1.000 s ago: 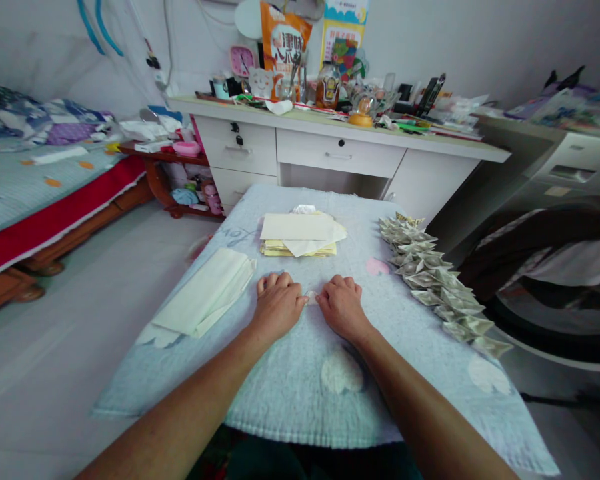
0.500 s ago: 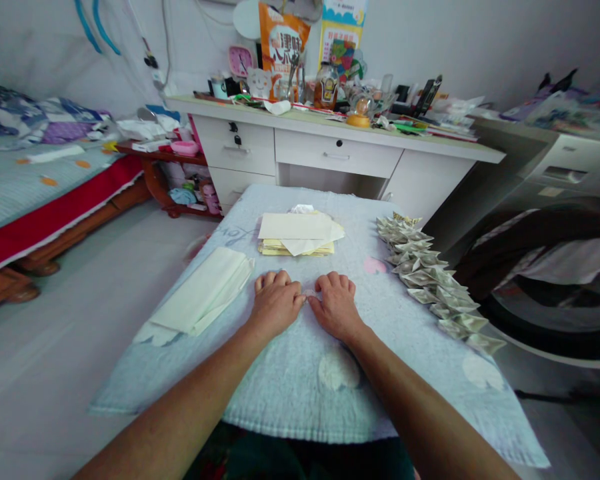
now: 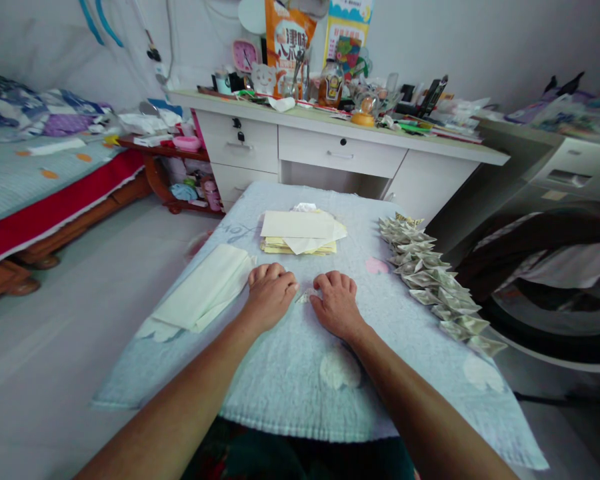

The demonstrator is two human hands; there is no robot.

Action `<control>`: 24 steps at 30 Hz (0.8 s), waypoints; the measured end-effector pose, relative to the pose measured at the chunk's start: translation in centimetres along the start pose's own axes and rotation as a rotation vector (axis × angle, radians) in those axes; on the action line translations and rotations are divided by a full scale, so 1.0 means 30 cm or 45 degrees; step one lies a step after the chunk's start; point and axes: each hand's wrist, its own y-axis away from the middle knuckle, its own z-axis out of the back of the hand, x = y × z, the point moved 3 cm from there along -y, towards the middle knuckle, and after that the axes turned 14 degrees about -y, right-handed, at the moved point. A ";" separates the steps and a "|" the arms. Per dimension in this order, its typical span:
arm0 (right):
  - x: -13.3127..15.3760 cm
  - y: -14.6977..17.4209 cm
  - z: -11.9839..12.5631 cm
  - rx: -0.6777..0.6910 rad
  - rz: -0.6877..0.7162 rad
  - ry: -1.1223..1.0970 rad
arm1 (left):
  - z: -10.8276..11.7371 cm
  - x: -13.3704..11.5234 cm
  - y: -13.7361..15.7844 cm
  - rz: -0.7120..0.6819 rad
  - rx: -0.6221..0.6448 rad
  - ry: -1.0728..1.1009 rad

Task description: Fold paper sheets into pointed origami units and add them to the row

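Note:
A small piece of folded patterned paper (image 3: 305,296) lies between my hands on the cloth-covered table. My right hand (image 3: 337,300) is closed at its right end, thumb and index finger against the paper. To the left of the paper, a short gap away, my left hand (image 3: 271,293) rests on the cloth, fingers loosely bent and apart, with nothing visible in them. Beyond the hands is a stack of cream and yellow paper sheets (image 3: 297,225). A folded pale cloth or paper bundle (image 3: 203,287) lies beside my left hand.
Rows of folded pointed paper pieces (image 3: 433,280) run along the table's right side. The light blue cloth (image 3: 290,393) covers the table. Behind stands a cluttered white desk (image 3: 340,143); a front-loading washing machine (image 3: 565,200) is at right, a bed (image 3: 55,173) at left.
My left hand has moved slightly left, away from the small folded paper, which shows more now. My right hand stays nearly in place. The camera view has shifted a little.

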 end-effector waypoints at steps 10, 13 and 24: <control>0.003 0.003 0.004 -0.005 0.008 0.007 | -0.022 -0.030 0.010 -0.006 0.060 0.148; 0.003 0.004 0.004 -0.010 0.008 0.004 | -0.024 -0.026 0.008 0.042 0.082 0.134; -0.053 -0.014 0.013 0.065 -0.133 -0.167 | -0.024 -0.029 0.000 0.095 0.154 0.063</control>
